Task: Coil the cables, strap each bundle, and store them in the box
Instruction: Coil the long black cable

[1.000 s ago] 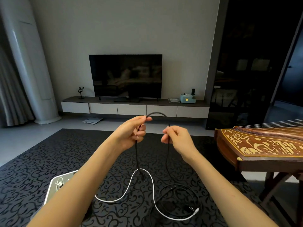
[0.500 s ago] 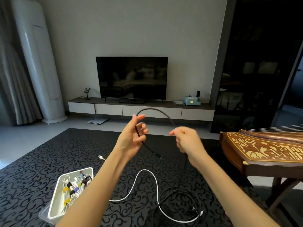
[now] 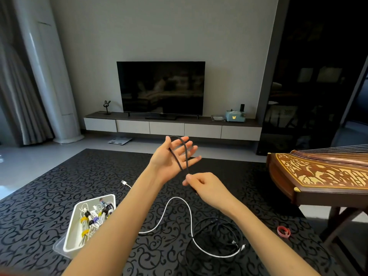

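Note:
My left hand (image 3: 175, 158) is raised palm up with its fingers spread, and a loop of the black cable (image 3: 184, 154) is draped around them. My right hand (image 3: 205, 186) pinches both strands of that loop just below the left palm. The rest of the black cable (image 3: 219, 228) lies in loose rings on the rug below. A white cable (image 3: 187, 214) snakes across the rug, one plug near my left forearm, the other by the black rings. The white box (image 3: 69, 234) at lower left holds several strapped cable bundles.
A red strap (image 3: 283, 231) lies on the rug at right, near the leg of a wooden zither (image 3: 322, 176) on its stand. The black patterned rug (image 3: 49, 196) covers the floor. A TV (image 3: 161, 87) on a low cabinet stands at the far wall.
My left hand has opened from a curled hold to spread fingers with the cable loop around them. My right hand moved down and left to under the left palm. The view tilted down, showing more of the box.

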The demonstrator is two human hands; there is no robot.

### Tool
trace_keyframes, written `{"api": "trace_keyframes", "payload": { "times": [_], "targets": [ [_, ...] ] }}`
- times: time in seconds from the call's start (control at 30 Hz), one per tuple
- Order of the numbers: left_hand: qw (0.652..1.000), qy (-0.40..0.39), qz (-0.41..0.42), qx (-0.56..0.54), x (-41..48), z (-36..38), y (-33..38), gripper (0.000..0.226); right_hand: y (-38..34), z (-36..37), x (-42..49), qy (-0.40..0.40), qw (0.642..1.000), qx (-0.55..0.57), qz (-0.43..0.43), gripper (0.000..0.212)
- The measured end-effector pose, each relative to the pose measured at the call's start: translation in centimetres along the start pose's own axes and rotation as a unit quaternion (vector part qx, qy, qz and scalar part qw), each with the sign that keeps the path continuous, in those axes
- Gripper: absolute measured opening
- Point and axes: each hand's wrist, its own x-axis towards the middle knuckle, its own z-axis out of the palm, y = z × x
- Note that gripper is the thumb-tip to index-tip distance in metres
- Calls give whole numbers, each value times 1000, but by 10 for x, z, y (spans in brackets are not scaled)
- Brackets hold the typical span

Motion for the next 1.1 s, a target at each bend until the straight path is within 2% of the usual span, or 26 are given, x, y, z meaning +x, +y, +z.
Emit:
{"api": "trace_keyframes", "payload": {
  "times": [0.13, 0.2, 0.3, 0.37, 0.43, 0.53, 0.6, 0.67, 0.73, 0.77, 0.83, 0.87, 0.9, 0.93, 1.0, 1.1],
  "targets": [
    [999, 20, -5, -38, 1, 4, 4, 55, 1, 6, -3, 0, 1000, 18, -11, 32],
    [999, 27, -8, 30, -1, 4, 0, 59, 1, 7, -3, 21, 999, 47, -8, 35],
    [990, 62, -6, 126, -4, 2, -17, 64, 0, 7, -2, 26, 999, 33, -12, 35],
    [994, 53, 0, 98, -5, 3, -21, 57, -1, 9, -4, 3, 999, 44, -9, 31],
    [998, 34, 2, 61, -4, 7, -17, 50, 2, 13, -6, -20, 992, 126, 5, 24],
    [994, 37, 53, 91, 0, 9, 0, 45, 21, 20, -16, -73, 965, 248, 40, 15],
    [980, 57, 116, 151, 2, 7, 21, 42, 46, 24, -27, -89, 965, 236, 70, 15],
    [947, 95, 196, 235, 0, 2, 47, 41, 72, 23, -38, -78, 972, 200, 97, 17],
    [894, 151, 270, 325, -2, -4, 68, 38, 88, 17, -43, -45, 974, 189, 113, 21],
    [849, 184, 299, 395, -2, -7, 75, 35, 89, 13, -42, -23, 974, 197, 113, 22],
    [728, 229, 318, 563, -4, -7, 78, 31, 84, 4, -37, 25, 969, 226, 95, 24],
    [683, 226, 292, 631, -5, -5, 75, 33, 77, -2, -33, 50, 968, 232, 80, 25],
    [667, 205, 247, 672, -5, -2, 70, 41, 69, -6, -27, 69, 970, 223, 61, 25],
    [683, 174, 193, 683, -7, -1, 65, 50, 59, -11, -21, 80, 976, 199, 40, 25],
    [742, 107, 101, 655, -10, 5, 53, 69, 37, -22, -11, 88, 991, 103, 6, 23],
    [805, 32, 38, 592, -12, 7, 37, 84, 7, -37, 1, 87, 993, -72, -40, 23]
  ]
}}
